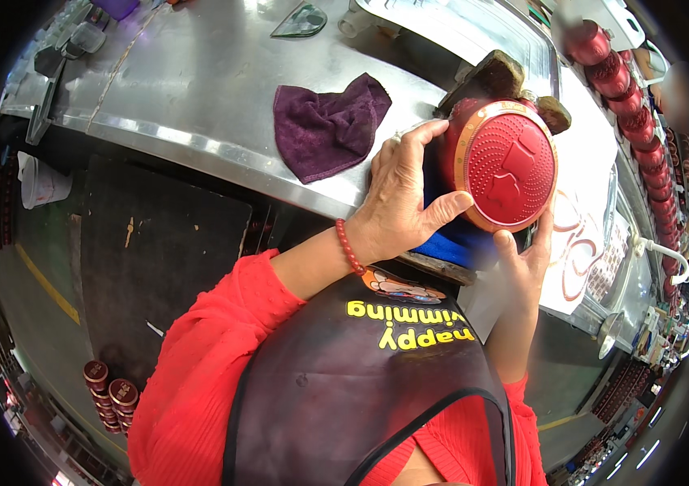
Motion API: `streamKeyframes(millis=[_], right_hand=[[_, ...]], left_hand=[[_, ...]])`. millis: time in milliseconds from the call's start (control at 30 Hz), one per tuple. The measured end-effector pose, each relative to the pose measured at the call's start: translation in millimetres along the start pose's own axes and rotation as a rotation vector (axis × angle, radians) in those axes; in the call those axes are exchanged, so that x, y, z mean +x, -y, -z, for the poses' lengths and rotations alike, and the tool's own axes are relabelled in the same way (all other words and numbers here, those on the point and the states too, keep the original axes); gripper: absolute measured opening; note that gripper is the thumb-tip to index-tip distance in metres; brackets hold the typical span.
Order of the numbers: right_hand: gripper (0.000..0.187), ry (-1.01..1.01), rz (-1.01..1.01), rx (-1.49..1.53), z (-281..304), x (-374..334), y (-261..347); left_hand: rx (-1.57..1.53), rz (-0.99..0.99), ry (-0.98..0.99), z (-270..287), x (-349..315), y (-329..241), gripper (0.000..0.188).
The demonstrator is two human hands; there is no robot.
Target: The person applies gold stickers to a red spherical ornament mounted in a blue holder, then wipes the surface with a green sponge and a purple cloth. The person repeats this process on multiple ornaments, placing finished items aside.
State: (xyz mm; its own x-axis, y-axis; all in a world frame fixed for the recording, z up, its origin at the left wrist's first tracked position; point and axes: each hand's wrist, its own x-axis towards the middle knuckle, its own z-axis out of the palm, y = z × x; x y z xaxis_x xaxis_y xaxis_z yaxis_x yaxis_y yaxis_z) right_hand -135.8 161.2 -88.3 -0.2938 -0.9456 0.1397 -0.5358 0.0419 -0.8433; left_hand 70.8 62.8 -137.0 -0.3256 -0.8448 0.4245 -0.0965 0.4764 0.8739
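Between my two hands is a round red container [511, 174] with a gold rim, its dotted, embossed face turned up toward me. My left hand [401, 194] wraps its left side, the thumb pressing near the rim and the fingers along the far side. At the lower right edge, my right hand [525, 257] grips it with thumb and fingers, partly blurred. Below the container lies a blue cloth [446, 249], mostly hidden. Two worn dark blocks [497, 74] stand just beyond the container, close to it.
A purple cloth [328, 125] lies on the metal table [190, 89] to the left. Gold-red rings [578, 263] rest on a white sheet at the right. A long row of red containers [636, 121] lines the far right. Stacked red containers [123, 394] stand at lower left, near a white bucket [40, 182].
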Motion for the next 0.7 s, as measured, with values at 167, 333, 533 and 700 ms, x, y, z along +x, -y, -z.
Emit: streamKeyframes(millis=[167,333,533,700], right_hand=[[0.111,0.035,-0.059,0.078,1.6,-1.2,0.3],[0.106,0.04,-0.005,0.043,2.4,2.2,-1.0],[0.113,0.05,-0.052,0.118,1.8,0.1,-6.6],[0.124,0.011,0.057,0.233,7.3,-1.7,-30.9]], left_hand=[[0.29,-0.206,-0.032,12.6,-7.3,-14.9,0.091],[0.686,-0.375,0.179,7.5,-33.6,-45.4,0.082],[0.535,-0.262,0.196,16.6,-2.1,-40.5,0.089],[0.474,-0.343,0.245,25.3,53.8,-39.7,0.079]])
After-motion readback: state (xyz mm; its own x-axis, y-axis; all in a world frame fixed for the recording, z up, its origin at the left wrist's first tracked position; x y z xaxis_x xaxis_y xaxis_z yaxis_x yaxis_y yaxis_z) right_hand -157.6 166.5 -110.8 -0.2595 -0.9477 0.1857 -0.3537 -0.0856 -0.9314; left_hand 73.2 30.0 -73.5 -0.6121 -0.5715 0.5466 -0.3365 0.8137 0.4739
